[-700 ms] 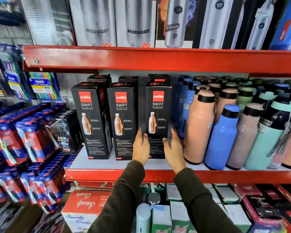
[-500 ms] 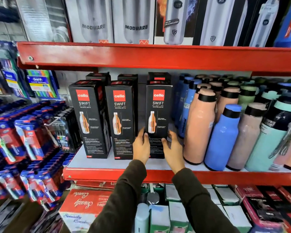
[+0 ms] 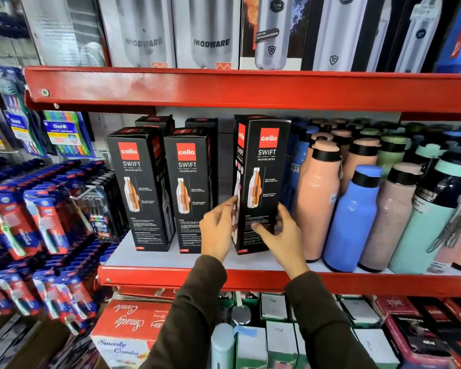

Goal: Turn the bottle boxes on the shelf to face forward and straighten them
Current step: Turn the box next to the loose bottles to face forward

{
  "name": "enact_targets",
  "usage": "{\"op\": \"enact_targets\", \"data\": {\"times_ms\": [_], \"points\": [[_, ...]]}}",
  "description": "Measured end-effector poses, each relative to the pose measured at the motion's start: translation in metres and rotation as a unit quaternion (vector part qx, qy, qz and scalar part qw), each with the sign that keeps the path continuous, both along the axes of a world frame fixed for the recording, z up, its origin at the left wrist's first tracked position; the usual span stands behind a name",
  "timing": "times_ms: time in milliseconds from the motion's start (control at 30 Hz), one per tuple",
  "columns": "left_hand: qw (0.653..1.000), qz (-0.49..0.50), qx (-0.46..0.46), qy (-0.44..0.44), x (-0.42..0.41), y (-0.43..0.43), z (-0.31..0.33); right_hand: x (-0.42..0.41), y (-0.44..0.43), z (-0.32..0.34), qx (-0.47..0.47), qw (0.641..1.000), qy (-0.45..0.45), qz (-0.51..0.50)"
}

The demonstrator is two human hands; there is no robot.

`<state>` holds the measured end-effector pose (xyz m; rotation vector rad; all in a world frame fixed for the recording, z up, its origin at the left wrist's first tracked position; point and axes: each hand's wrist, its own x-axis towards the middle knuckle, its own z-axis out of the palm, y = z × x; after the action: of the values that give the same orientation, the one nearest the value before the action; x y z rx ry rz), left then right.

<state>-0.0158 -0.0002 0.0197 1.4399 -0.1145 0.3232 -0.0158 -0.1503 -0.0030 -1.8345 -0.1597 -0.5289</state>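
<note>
Three black Cello Swift bottle boxes stand in a front row on the red shelf [image 3: 155, 276]. The left box [image 3: 140, 190] and the middle box [image 3: 189, 190] stand upright, fronts facing out. The right box [image 3: 262, 179] is turned a little to the right, so its left side panel shows. My left hand [image 3: 217, 230] presses that side panel low down. My right hand [image 3: 280, 233] grips the box's lower right edge, thumb across the front. More black boxes [image 3: 155, 122] stand behind the row.
Loose bottles, peach [image 3: 318, 198], blue [image 3: 353, 219] and mint, crowd the shelf just right of the held box. Silver bottle boxes fill the shelf above [image 3: 224, 87]. Toothbrush packs [image 3: 32, 225] hang at the left. Cartons sit below.
The right box has shifted right, opening a gap from the middle box, and has turned so its left side shows. My hands moved from its front bottom to its two sides.
</note>
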Motion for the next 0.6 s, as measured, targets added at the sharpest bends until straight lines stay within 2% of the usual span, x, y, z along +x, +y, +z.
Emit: {"op": "enact_targets", "data": {"times_ms": [133, 267, 333, 467, 600], "points": [[0.999, 0.022, -0.032, 0.000, -0.010, -0.004, 0.005, -0.006, 0.002, 0.006, -0.013, 1.000, -0.005, -0.006], [1.000, 0.017, -0.015, -0.007, -0.012, -0.004, -0.003, -0.006, 0.005, 0.007, 0.000, 0.999, -0.022, -0.045], [0.999, 0.019, 0.013, -0.031, -0.010, -0.002, -0.006, -0.005, 0.004, 0.006, 0.001, 0.998, -0.021, -0.058], [0.987, 0.044, 0.139, -0.064, -0.005, 0.006, -0.007, -0.005, -0.003, 0.006, -0.013, 0.999, -0.006, -0.031], [0.982, -0.046, 0.182, -0.038, 0.002, 0.012, -0.007, -0.004, -0.008, 0.007, -0.026, 1.000, -0.002, 0.012]]}}
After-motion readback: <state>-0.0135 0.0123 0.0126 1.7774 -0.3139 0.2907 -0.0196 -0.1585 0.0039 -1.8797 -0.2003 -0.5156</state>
